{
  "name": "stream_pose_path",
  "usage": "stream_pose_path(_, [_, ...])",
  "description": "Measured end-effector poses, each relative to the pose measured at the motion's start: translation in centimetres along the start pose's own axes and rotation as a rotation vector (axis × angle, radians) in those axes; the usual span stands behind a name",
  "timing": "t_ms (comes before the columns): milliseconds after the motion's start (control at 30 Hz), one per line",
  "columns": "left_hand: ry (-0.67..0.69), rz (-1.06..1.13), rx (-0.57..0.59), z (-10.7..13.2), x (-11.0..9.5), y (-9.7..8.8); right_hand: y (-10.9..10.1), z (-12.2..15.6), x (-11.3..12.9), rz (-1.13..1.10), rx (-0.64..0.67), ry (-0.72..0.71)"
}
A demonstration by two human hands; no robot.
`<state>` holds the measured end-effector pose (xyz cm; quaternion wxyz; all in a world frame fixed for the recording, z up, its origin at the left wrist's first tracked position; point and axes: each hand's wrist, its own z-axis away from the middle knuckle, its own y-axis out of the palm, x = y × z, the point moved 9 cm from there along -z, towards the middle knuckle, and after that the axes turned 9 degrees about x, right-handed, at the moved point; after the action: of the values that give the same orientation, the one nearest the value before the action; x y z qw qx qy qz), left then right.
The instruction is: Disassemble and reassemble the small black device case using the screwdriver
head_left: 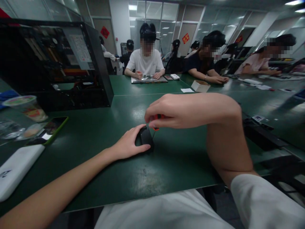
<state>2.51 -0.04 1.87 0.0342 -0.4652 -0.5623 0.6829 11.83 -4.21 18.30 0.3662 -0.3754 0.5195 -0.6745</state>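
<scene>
My left hand [131,142] is closed around a small black device [145,138], thumb at its near end and fingers at its far end, steadying it on the green tabletop. The device's exact kind does not show. Above it, my right hand [164,112] grips a screwdriver [156,128] with a red and black handle. The thin shaft slants down to the right side of the device; whether the tip touches it I cannot tell. My right wrist is bent sharply, with the forearm raised off the table.
An open black computer case [95,66] stands at the back left. Nearer lie a plastic cup [32,109], a phone [53,128] and a white box-like object [20,168]. A small carton [200,86] sits across the table, where people are seated. Black parts [262,136] lie at right.
</scene>
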Motion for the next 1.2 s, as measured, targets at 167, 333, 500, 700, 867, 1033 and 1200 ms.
stream_pose_path(167, [-0.011,-0.019,-0.009,0.0,0.1,-0.1,-0.2,-0.4,0.5,0.003,-0.014,-0.077])
stream_pose_path(333, [0.009,-0.048,-0.009,0.0,0.0,-0.2,-0.4,-0.2,0.8,0.002,-0.009,-0.102])
stream_pose_path(500, [-0.001,-0.093,-0.023,-0.2,0.8,-0.4,-0.4,-0.8,0.8,-0.020,0.002,-0.101])
stream_pose_path(700, [-0.005,-0.112,-0.023,-0.4,1.2,-0.4,-0.6,-0.9,0.0,0.013,-0.005,-0.046])
stream_pose_path(867, [-0.010,-0.100,-0.020,-0.3,1.0,-0.4,-0.9,-1.1,-0.5,0.059,-0.063,-0.038])
stream_pose_path(1033, [0.004,-0.100,-0.030,-0.4,1.3,-0.4,-1.1,-1.1,-0.4,0.048,-0.047,-0.020])
stream_pose_path(1200, [0.008,-0.102,-0.032,-0.5,1.1,-0.3,-1.0,-0.9,0.1,0.028,-0.041,-0.083])
